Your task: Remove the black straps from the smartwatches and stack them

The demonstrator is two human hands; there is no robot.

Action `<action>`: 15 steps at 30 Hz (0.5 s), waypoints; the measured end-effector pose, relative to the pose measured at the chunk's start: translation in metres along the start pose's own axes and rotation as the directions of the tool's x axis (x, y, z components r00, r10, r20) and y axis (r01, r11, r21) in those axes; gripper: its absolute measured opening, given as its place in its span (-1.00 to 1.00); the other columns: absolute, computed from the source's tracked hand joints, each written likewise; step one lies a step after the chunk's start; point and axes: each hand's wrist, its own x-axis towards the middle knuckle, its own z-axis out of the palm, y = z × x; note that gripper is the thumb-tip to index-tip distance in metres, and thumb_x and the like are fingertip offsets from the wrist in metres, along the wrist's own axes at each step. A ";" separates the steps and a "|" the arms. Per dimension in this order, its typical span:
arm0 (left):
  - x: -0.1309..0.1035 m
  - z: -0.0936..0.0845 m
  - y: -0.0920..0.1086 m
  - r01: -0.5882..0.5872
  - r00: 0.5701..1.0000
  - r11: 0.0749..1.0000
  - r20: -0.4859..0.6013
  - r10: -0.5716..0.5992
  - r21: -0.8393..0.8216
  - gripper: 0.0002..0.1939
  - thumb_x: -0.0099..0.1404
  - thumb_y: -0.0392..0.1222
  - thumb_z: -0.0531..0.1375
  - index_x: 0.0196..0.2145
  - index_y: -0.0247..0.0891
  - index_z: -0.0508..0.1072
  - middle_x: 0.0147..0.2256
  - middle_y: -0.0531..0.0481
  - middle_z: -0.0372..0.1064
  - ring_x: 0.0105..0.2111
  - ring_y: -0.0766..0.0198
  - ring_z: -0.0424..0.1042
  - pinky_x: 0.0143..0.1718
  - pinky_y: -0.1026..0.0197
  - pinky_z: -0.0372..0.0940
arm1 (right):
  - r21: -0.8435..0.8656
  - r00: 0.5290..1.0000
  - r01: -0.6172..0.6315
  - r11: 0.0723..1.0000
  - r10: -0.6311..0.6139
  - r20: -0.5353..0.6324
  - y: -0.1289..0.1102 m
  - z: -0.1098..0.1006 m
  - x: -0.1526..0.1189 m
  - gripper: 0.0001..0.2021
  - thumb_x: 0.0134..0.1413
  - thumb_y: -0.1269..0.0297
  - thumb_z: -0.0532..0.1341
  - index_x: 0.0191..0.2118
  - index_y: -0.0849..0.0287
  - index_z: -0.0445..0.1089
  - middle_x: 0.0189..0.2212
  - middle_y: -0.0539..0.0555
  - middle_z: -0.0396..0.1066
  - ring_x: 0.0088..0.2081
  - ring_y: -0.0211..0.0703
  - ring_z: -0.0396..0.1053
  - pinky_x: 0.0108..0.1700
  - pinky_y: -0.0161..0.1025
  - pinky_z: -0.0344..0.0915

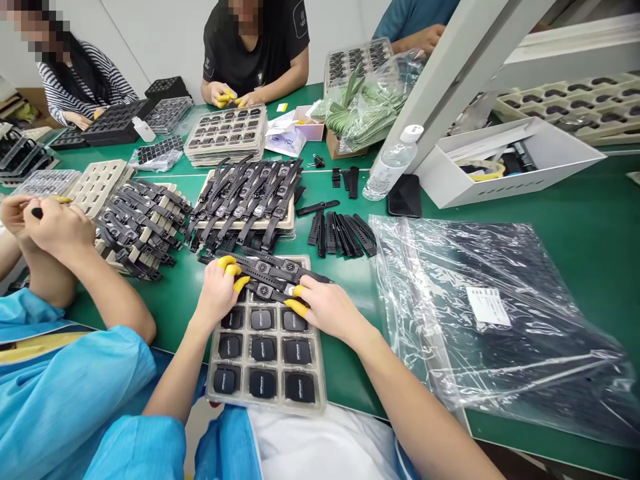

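Observation:
A clear plastic tray [320, 373] lies in front of me, its pockets holding black square pieces with light print. Across its far end lie several black smartwatches [289, 266] with straps spread out, backs facing up. My left hand [219, 291] is closed at the left strap of the nearest smartwatch [265, 291], yellow finger cots on its fingertips. At that watch's right strap my right hand [325, 308] is also closed, with yellow cots on its thumb and a finger. The fingers partly hide both strap ends.
Beyond the tray stand stacked trays of strapped watches [245, 200]. Loose black straps [343, 233] lie right of them. A plastic bag [490, 307] covers the right side, near a phone [405, 195], water bottle [393, 163] and white box [505, 167]. A co-worker's hands [60, 227] are at left.

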 end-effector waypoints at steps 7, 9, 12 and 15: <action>-0.028 -0.031 -0.004 0.019 0.962 1.000 0.272 -0.022 0.017 -0.83 0.41 -0.26 0.09 -0.11 -0.18 0.46 -0.10 -0.17 0.47 -0.05 -0.01 0.43 0.00 -0.01 0.42 | 0.125 0.767 -0.360 0.924 0.370 -0.524 0.058 -0.002 0.005 -0.69 0.43 0.23 0.03 0.07 0.18 0.45 -0.07 0.30 0.44 -0.01 0.16 0.37 0.00 0.00 0.35; -0.031 -0.030 -0.004 -0.034 0.949 0.998 0.314 0.014 0.058 -0.72 0.35 -0.32 0.08 -0.05 -0.20 0.49 -0.07 -0.20 0.48 -0.04 -0.05 0.43 0.04 -0.05 0.42 | 0.149 0.655 -0.473 0.869 0.459 -0.600 0.086 -0.003 0.003 -0.63 0.40 0.30 0.00 0.18 0.23 0.37 0.01 0.34 0.41 0.07 0.20 0.32 0.12 0.08 0.31; -0.029 -0.025 -0.002 -0.093 0.939 0.986 0.342 0.042 0.136 -0.68 0.33 -0.34 0.08 -0.04 -0.25 0.53 -0.06 -0.28 0.50 -0.03 -0.14 0.42 -0.02 -0.13 0.42 | 0.143 0.616 -0.582 0.800 0.549 -0.564 0.119 0.000 -0.001 -0.55 0.36 0.37 -0.04 0.27 0.30 0.28 0.11 0.38 0.38 0.18 0.25 0.24 0.19 0.14 0.23; -0.025 -0.023 -0.002 -0.134 0.931 0.980 0.358 0.074 0.146 -0.70 0.38 -0.28 0.08 -0.05 -0.30 0.55 -0.05 -0.32 0.50 -0.04 -0.20 0.42 -0.10 -0.15 0.42 | 0.131 0.607 -0.660 0.740 0.627 -0.488 0.135 0.004 -0.004 -0.53 0.36 0.36 -0.05 0.30 0.33 0.25 0.16 0.41 0.36 0.22 0.28 0.19 0.19 0.17 0.20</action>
